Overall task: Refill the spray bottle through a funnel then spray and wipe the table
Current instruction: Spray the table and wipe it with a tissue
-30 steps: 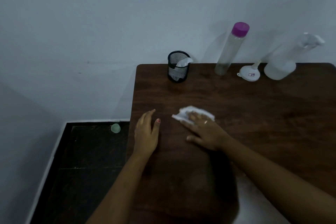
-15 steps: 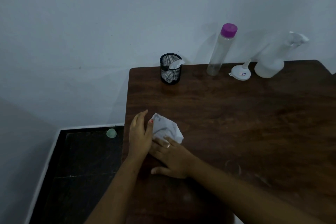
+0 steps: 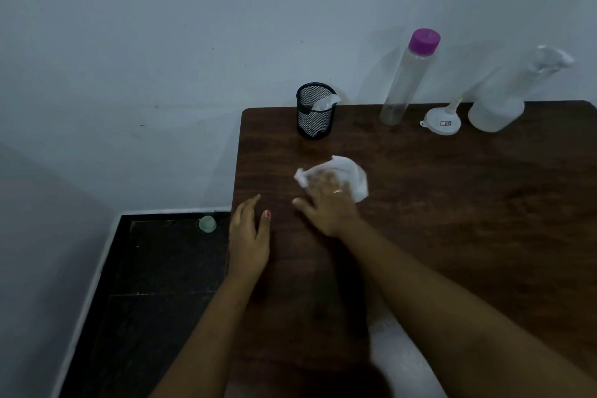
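My right hand [image 3: 326, 203] presses flat on a crumpled white tissue [image 3: 352, 176] on the dark wooden table [image 3: 452, 203], its fingers blurred by motion. At the table's left edge my left hand [image 3: 248, 236] rests flat, fingers straight, holding nothing. Along the back edge stand a tall clear bottle with a purple cap [image 3: 408, 77], a white funnel [image 3: 441, 121] lying mouth-down, and a clear spray bottle [image 3: 513, 97] at the far right.
A black mesh cup [image 3: 315, 113] holding tissue stands at the table's back left. The wall runs behind the table. Left of the table lies dark floor with a small green object [image 3: 207, 223] on it.
My right hand has slid the tissue from beside my left hand away toward the mesh cup and to the right. My left hand has stayed at the table's edge.
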Demonstrator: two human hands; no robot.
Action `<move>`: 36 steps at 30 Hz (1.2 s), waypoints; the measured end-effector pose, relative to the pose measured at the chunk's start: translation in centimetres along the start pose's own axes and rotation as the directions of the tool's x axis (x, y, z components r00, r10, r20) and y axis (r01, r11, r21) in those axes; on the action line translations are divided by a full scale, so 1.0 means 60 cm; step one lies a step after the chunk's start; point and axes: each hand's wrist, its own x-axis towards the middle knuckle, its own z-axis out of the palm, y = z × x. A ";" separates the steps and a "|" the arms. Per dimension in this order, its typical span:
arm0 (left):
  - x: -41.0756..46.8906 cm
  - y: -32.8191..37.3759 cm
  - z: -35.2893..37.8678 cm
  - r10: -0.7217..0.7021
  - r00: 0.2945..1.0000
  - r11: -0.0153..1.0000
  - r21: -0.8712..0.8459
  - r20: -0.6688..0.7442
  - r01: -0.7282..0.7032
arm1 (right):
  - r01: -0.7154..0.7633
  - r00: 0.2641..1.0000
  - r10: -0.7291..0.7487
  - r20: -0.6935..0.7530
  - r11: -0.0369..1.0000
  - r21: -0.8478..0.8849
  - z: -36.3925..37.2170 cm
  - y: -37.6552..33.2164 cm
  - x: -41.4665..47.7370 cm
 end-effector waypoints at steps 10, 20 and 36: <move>0.005 0.014 0.003 0.027 0.999 0.999 -0.030 -0.023 -0.027 | 0.633 0.774 -0.624 0.108 0.765 -0.116 0.066 -0.035 -0.130; -0.015 0.003 -0.015 -0.032 0.999 0.999 -0.019 -0.043 0.031 | 0.100 0.994 -0.103 -0.032 0.992 -0.081 -0.025 0.098 -0.004; -0.039 -0.024 -0.050 -0.126 0.985 0.988 -0.104 -0.121 0.113 | 0.636 0.764 -0.638 0.095 0.770 0.049 0.066 -0.143 -0.096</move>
